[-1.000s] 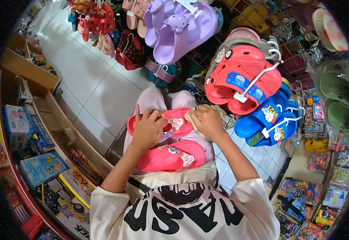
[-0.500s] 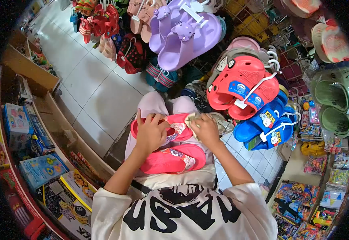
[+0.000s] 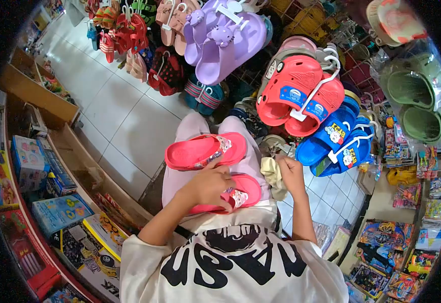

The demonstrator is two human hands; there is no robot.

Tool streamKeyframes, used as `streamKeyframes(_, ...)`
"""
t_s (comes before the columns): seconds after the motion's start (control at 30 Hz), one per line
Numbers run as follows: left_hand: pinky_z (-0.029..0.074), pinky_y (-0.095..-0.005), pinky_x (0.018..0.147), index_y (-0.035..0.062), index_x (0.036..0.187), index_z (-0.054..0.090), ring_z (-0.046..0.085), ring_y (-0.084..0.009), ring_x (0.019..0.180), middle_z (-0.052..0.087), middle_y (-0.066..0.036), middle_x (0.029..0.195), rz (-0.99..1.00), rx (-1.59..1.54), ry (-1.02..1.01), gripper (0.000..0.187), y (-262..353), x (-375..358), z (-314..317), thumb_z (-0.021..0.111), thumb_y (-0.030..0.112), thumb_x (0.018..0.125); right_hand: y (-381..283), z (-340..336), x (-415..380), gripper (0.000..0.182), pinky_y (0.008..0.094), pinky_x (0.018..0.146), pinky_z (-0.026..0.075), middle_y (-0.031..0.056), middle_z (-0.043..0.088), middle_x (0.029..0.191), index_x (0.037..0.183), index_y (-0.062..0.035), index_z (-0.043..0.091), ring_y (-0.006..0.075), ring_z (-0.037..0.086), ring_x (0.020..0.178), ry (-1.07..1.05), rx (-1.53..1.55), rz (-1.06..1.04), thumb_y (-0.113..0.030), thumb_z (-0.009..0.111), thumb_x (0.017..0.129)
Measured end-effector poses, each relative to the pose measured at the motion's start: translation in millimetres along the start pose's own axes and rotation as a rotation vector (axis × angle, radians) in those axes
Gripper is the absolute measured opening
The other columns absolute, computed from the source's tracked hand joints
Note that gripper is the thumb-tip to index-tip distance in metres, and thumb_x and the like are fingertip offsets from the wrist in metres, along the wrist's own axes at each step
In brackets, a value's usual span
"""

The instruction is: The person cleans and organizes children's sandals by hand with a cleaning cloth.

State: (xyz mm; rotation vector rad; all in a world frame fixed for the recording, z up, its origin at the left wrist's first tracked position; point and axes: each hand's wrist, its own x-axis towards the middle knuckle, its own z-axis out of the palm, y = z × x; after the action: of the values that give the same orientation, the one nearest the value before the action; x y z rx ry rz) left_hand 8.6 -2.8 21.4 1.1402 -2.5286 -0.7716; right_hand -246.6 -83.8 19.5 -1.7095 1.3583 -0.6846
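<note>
Pink sandal, smooth moulded foam with a printed strap, lies across the person's lap under the left hand, whose grip is folded down over its near half, fingers pressing the strap. A second pink sandal of the same soft, rounded shape rests just beyond that grip, on the pale trousers, untouched. To the right of the grip, the right hand is closed on a crumpled cream cloth, limp and wrinkled, which hangs just beside the near sandal's toe end. Farther beyond hang glossy red clogs and blue clogs on white hangers.
</note>
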Motion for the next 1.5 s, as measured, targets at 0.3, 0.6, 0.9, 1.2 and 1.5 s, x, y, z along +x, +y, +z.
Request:
streamKeyframes(0.3, 0.046, -0.0374, 0.075, 0.0103, 0.084, 0.069, 0.058, -0.0238, 0.079, 0.065, -0.003, 0.08, -0.072, 0.014, 0.506, 0.032, -27.1, -40.5, -95.8, 0.083, 0.023, 0.057, 18.4, -10.7, 2.6, 0.029, 0.0274, 0.057, 0.039, 0.0026, 0.054, 0.062, 0.078, 0.0061, 0.061, 0.0067, 0.046, 0.061, 0.02, 0.146, 0.036, -0.018, 0.057, 0.093)
streamKeyframes(0.6, 0.041, -0.0418, 0.082, 0.0148, 0.103, 0.065, 0.053, -0.0338, 0.091, 0.06, -0.013, 0.094, -0.161, 0.038, 0.235, 0.032, -181.8, 33.4, -46.8, 0.059, 0.005, 0.073, 22.4, 4.6, -12.2, 0.033, 0.0272, 0.052, 0.032, -0.0039, 0.041, 0.06, 0.07, 0.0015, 0.054, 0.0051, 0.036, 0.061, -0.015, 0.19, 0.008, -0.021, 0.058, 0.094)
streamKeyframes(0.9, 0.04, -0.0445, 0.086, 0.0086, 0.115, 0.054, 0.054, -0.0375, 0.096, 0.06, -0.016, 0.102, -0.644, 0.169, 0.46, 0.04, -186.4, 13.4, -26.3, 0.054, 0.002, 0.075, 3.5, 1.3, 5.7, 0.034, 0.0328, 0.076, 0.049, 0.0108, 0.059, 0.093, 0.115, -0.0049, 0.057, 0.0195, 0.061, 0.079, -0.354, 0.11, -0.086, -0.021, 0.064, 0.086)
streamKeyframes(1.2, 0.045, -0.053, 0.079, 0.0062, 0.117, 0.048, 0.052, -0.0387, 0.106, 0.061, -0.017, 0.109, -0.731, 0.341, 0.26, 0.045, -145.7, 40.7, -6.0, 0.059, 0.017, 0.074, -18.0, 100.0, 52.0, 0.065, 0.044, 0.092, 0.046, 0.0187, 0.048, 0.123, 0.126, -0.0132, 0.047, 0.036, 0.054, 0.112, -0.456, -0.058, -0.332, -0.026, 0.077, 0.07)
streamKeyframes(1.5, 0.048, -0.052, 0.075, 0.002, 0.124, 0.038, 0.061, -0.0461, 0.08, 0.064, -0.025, 0.086, -0.714, -0.134, 0.046, 0.052, -78.6, -17.4, -48.4, 0.06, 0.02, 0.081, -52.7, 38.1, 70.3, 0.034, 0.0358, 0.087, 0.045, 0.0083, 0.06, 0.099, 0.109, -0.0076, 0.063, 0.0245, 0.058, 0.099, -0.861, -0.04, -0.455, -0.013, 0.067, 0.076)
